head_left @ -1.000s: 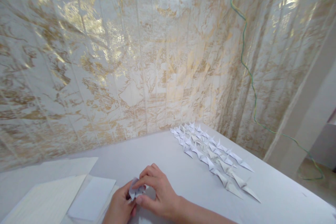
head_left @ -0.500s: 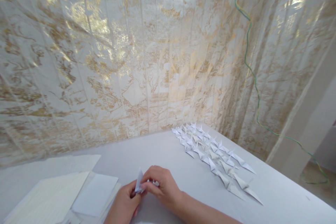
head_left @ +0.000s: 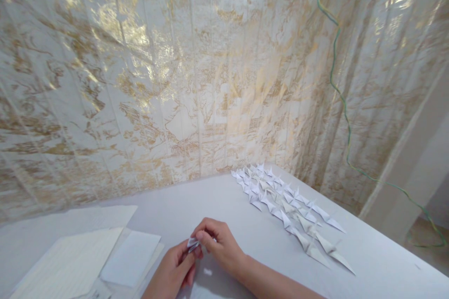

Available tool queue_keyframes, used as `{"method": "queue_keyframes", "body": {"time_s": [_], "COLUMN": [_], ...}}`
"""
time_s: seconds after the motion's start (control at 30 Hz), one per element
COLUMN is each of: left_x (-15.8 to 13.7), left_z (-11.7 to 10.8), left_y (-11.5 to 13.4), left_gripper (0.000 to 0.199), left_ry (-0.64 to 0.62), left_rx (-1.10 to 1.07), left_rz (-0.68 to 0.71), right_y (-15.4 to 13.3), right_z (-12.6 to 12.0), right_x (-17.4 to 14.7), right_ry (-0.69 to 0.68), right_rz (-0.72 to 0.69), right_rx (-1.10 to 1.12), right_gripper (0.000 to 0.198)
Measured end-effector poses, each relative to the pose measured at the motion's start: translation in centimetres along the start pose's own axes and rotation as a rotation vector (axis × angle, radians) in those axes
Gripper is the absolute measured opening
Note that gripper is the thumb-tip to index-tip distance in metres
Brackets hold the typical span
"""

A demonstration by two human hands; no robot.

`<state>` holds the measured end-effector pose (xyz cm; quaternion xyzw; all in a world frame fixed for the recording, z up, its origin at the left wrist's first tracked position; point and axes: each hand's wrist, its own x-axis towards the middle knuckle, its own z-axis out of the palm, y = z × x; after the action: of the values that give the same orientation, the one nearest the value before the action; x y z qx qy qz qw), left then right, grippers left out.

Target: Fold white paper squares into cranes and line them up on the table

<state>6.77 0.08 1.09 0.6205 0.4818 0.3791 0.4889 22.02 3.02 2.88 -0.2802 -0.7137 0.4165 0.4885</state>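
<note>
Between my two hands, low in the middle of the view, is a small piece of folded white paper (head_left: pixel 192 243), mostly covered by fingers. My left hand (head_left: pixel 174 266) pinches it from the left and below. My right hand (head_left: pixel 220 245) grips it from the right, thumb and forefinger pressed together on it. On the table to the right stand several folded paper cranes (head_left: pixel 287 210) in slanting rows. Left of my hands lies a stack of white paper squares (head_left: pixel 131 257).
Larger cream sheets (head_left: pixel 66 264) lie at the table's left. The white table (head_left: pixel 196 196) meets a gold-patterned curtain (head_left: pixel 175 79) at the back. A green-yellow wire (head_left: pixel 345 117) hangs at the right, beyond the table's right edge.
The pointed paper flap that stood upright between my hands no longer shows; the piece now looks lower and flatter. My right fingers have curled closer over it. The view has shifted slightly.
</note>
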Motion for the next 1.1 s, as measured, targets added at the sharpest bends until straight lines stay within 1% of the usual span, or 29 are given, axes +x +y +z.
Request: {"method": "queue_keyframes", "body": {"time_s": [0.1,0.23,0.4,0.53,0.77,0.97,1.03,1.1], "left_x": [0.2,0.2,0.3,0.4,0.1,0.1,0.1,-0.1], "left_z": [-0.2,-0.1,-0.1,-0.3,-0.4,-0.6,-0.5,-0.5], "left_y": [-0.2,-0.4,-0.7,-0.6,-0.2,0.2,0.3,0.6], "left_gripper": [0.059,0.064,0.063,0.060,0.064,0.062,0.059,0.057], "left_ry": [0.012,0.032,0.053,0.050,0.049,0.065,0.087,0.133], "left_rx": [-0.039,-0.082,-0.111,-0.118,-0.148,-0.173,-0.183,-0.195], "left_rz": [-0.016,-0.032,-0.044,-0.032,-0.030,-0.036,-0.046,-0.052], "right_y": [-0.4,-0.7,-0.9,-1.1,-0.7,-0.9,-1.1,-1.2], "right_z": [-0.1,-0.2,-0.3,-0.5,-0.5,-0.6,-0.5,-0.3], "right_x": [0.1,0.1,0.1,0.0,0.0,0.0,0.0,0.0], "right_ry": [0.017,-0.007,-0.037,-0.058,-0.063,-0.047,-0.051,-0.065], "right_rz": [-0.067,-0.130,-0.133,-0.149,-0.157,-0.150,-0.165,-0.155], "right_rx": [-0.035,-0.051,-0.029,-0.019,0.003,-0.036,-0.059,-0.076], "right_gripper": [0.054,0.059,0.063,0.060,0.061,0.053,0.045,0.029]}}
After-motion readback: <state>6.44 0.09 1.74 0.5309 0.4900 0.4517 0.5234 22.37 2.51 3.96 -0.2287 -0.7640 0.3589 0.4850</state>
